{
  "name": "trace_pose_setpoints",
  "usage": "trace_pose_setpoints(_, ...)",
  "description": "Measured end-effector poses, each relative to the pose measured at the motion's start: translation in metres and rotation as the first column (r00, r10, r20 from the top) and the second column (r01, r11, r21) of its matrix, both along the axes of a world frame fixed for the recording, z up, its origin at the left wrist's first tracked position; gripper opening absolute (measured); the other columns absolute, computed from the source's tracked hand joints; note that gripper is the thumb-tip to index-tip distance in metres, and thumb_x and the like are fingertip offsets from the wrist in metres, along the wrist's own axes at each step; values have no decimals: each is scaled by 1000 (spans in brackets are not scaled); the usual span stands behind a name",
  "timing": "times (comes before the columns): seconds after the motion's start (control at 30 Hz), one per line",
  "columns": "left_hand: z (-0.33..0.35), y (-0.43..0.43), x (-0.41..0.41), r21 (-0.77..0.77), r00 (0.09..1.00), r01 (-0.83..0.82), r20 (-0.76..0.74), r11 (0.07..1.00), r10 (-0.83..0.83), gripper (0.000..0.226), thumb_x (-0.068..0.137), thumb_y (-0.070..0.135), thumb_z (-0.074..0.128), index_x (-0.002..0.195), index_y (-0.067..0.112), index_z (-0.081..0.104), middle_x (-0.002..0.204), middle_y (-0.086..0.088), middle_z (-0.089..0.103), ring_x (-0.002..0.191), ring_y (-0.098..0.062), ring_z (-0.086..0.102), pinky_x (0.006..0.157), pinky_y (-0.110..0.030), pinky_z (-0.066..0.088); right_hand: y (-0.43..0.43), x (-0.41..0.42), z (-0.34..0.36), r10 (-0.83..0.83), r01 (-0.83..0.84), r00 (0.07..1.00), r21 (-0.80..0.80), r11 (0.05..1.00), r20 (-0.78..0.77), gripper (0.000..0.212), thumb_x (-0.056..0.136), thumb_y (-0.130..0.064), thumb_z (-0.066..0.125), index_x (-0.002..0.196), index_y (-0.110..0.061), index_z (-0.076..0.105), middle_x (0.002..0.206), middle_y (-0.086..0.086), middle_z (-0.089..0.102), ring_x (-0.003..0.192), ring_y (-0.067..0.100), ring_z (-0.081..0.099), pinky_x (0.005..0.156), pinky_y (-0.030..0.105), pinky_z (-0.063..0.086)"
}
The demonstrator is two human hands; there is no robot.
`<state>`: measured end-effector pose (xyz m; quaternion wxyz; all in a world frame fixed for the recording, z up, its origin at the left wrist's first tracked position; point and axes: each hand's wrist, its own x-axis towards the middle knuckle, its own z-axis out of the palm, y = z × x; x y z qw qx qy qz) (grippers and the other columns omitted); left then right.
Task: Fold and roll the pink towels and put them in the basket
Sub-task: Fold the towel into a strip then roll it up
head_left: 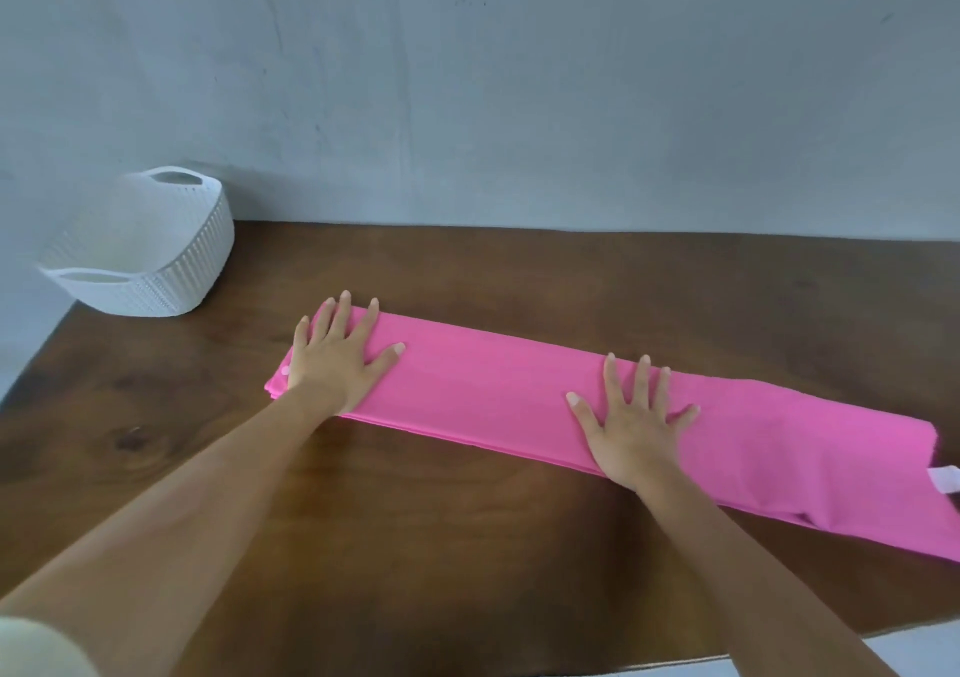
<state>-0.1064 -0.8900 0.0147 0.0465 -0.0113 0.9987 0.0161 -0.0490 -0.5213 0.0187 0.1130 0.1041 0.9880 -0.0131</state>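
Observation:
A pink towel [498, 390], folded into a long narrow strip, lies flat across the brown wooden table [467, 546] from centre left to the right edge of the view. My left hand [340, 359] presses flat on the strip's left end, fingers spread. Palm down with straight fingers, my right hand [631, 419] rests on the strip's middle. A white label [945, 479] shows at the towel's right end. The white ribbed basket [150, 255] with two handle holes stands at the table's far left corner, tilted in the view, with nothing visible inside.
A plain grey-blue wall [519, 104] runs along the table's far edge. The table's left edge slants past the basket and its near edge shows at the bottom right. Bare wood lies in front of and behind the towel.

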Motion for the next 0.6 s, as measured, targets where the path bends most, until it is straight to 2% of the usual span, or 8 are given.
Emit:
trace_pose_setpoints(0.1,2,-6,1,-4,995,-100,14,995,101,85,89,82,2,161,38,-4,169,-13,-6,157,-30,-6,124,-57,0,-15,-4,-2,59,-59,997,-13,998,-41,95,80,-81,-12,159,-29,-17,168,4,-19,153,28,-21,123,60,-4)
trace_pose_setpoints(0.2,10,12,1,14,991,-130,-10,991,130,83,95,73,16,163,25,10,169,-16,-1,156,-33,-4,123,-58,-3,-22,-8,-4,73,-74,996,-17,997,-57,95,82,-80,-12,159,-27,-16,168,4,-18,154,28,-19,124,55,-5)
trace_pose_setpoints(0.33,18,68,5,81,995,75,-69,994,-69,77,102,58,27,162,10,15,171,-4,-3,157,-19,-5,125,-49,-2,-25,-10,-4,69,-71,996,-35,997,-57,89,87,-77,-8,159,-25,-17,168,5,-18,154,28,-17,125,51,-5)
trace_pose_setpoints(0.47,14,134,14,188,967,255,-63,949,-247,68,106,47,29,162,12,15,171,-2,1,157,-17,-3,127,-44,-1,-24,-10,0,72,-76,996,-76,994,-46,76,99,-66,4,160,-25,-14,168,4,-17,155,25,-16,126,45,-5)
trace_pose_setpoints(0.6,10,188,20,241,946,323,-49,915,-321,64,107,41,31,162,14,15,171,-1,7,157,-17,1,128,-43,3,-7,-13,7,126,-129,992,-155,979,-29,66,106,-54,14,161,-25,-7,169,0,-12,155,19,-12,127,40,0)
